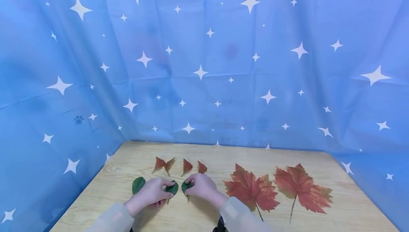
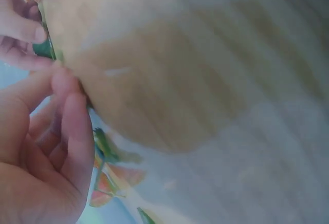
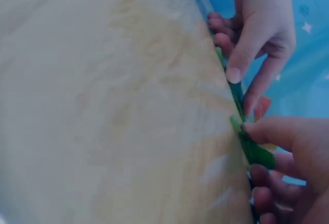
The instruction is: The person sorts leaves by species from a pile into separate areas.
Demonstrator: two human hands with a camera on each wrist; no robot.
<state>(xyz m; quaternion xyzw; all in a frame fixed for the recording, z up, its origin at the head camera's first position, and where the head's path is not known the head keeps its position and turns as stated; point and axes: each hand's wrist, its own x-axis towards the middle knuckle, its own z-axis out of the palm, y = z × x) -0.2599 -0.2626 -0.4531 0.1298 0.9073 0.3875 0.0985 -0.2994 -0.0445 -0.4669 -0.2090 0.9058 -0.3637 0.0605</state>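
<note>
My left hand [image 1: 152, 192] holds a dark green leaf [image 1: 172, 188] by its edges between thumb and forefinger, low over the wooden table. Just right of it, my right hand [image 1: 202, 186] pinches a second green leaf [image 1: 186, 186], partly covered by the fingers. Both leaves have short stems pointing toward me. In the right wrist view the two leaves, one of them the right hand's green leaf [image 3: 257, 153], lie close together at the table surface. Another green leaf [image 1: 138, 185] rests left of my left hand.
Behind the hands lies a row of small reddish-brown leaves, among them a folded one [image 1: 187, 167] and one at the right end [image 1: 202, 167]. Two large red maple leaves [image 1: 250, 189] [image 1: 301, 189] lie on the right of the table [image 1: 346, 203]. A blue starry curtain [image 1: 223, 100] surrounds it.
</note>
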